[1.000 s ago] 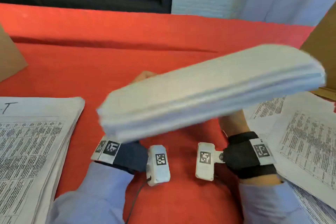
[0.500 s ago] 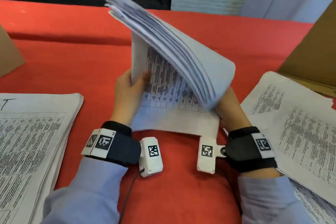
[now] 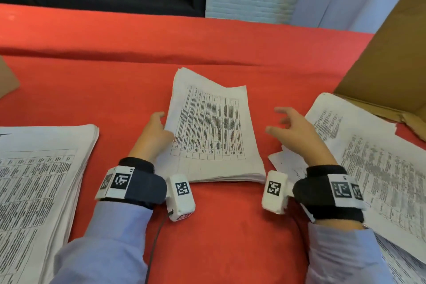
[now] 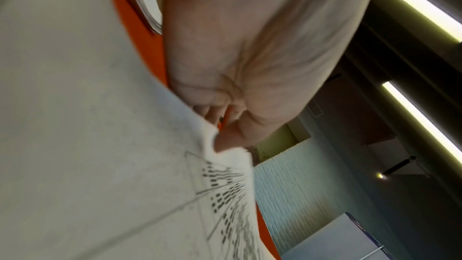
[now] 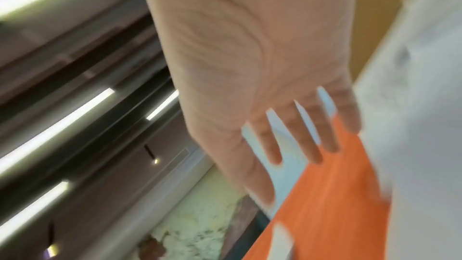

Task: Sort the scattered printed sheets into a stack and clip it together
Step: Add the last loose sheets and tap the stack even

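A stack of printed sheets (image 3: 214,131) lies flat on the red tablecloth (image 3: 138,80) in the middle, its top page a dense table. My left hand (image 3: 161,122) holds the stack's left edge. In the left wrist view the thumb and curled fingers of that hand (image 4: 225,126) pinch the sheet edge (image 4: 100,145). My right hand (image 3: 284,120) hovers just right of the stack, apart from it. Its fingers are spread and hold nothing, as the blurred right wrist view confirms (image 5: 300,135). No clip is in view.
A thick pile of printed pages (image 3: 41,180) lies at the left and a looser, skewed pile (image 3: 368,157) at the right, a small sheet (image 3: 282,161) jutting out beneath my right wrist. An open cardboard box (image 3: 391,53) stands far right. A cardboard corner (image 3: 7,78) shows at the left edge.
The stack was in the air, gripped by both hands and fanned open; now it lies flat on the cloth. My right hand has let go and moved right; the left still holds the edge.
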Action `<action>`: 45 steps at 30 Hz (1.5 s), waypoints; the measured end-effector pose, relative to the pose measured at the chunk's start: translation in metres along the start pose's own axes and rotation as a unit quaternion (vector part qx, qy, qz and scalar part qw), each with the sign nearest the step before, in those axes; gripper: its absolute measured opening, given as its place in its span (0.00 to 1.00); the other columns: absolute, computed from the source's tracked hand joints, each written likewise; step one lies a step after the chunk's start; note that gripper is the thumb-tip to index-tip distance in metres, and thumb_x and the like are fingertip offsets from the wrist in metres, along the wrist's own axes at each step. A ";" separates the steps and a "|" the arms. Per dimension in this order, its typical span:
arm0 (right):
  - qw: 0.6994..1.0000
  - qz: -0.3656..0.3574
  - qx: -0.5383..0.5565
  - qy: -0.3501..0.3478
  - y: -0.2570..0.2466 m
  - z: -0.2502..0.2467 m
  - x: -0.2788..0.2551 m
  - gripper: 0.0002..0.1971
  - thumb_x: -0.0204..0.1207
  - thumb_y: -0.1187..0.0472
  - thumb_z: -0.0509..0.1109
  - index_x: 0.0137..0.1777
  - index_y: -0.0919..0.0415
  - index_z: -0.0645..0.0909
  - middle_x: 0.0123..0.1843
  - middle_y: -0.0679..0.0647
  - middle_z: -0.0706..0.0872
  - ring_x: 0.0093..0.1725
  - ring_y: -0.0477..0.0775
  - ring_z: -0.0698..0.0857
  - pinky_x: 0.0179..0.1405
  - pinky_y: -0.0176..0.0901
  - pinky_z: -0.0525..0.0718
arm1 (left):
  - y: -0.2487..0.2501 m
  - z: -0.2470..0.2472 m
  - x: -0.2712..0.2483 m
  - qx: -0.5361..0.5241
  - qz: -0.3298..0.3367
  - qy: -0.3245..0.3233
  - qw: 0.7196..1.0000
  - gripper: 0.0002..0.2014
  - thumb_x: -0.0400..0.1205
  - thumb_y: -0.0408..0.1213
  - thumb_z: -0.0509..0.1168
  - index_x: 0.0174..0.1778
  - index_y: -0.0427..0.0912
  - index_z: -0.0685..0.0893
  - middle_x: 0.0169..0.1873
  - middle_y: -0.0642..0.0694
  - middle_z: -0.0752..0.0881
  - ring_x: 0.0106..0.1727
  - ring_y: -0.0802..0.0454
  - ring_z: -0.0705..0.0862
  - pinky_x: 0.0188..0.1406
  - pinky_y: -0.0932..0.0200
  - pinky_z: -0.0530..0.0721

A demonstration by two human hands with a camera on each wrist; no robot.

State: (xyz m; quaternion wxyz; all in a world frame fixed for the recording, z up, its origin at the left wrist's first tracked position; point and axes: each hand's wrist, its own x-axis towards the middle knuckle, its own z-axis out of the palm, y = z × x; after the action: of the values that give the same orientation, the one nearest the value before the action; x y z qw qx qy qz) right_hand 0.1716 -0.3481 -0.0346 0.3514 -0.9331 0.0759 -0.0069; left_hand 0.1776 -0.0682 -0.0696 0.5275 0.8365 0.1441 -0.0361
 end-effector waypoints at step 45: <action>0.888 0.074 -0.393 -0.227 0.015 -0.026 -0.027 0.61 0.58 0.31 0.75 0.85 0.53 0.45 0.85 0.58 0.55 0.82 0.63 0.60 0.79 0.56 0.62 | 0.007 0.006 -0.002 -0.209 0.125 0.164 0.956 0.18 0.75 0.19 0.50 0.45 0.49 0.72 0.41 0.43 0.76 0.39 0.45 0.78 0.38 0.52 0.76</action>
State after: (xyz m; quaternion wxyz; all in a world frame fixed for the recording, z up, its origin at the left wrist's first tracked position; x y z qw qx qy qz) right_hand 0.1407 -0.3725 -0.0236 -0.0368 -0.9627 0.0590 0.2616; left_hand 0.1785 -0.0762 -0.0658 0.6603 0.7130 0.1268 0.1987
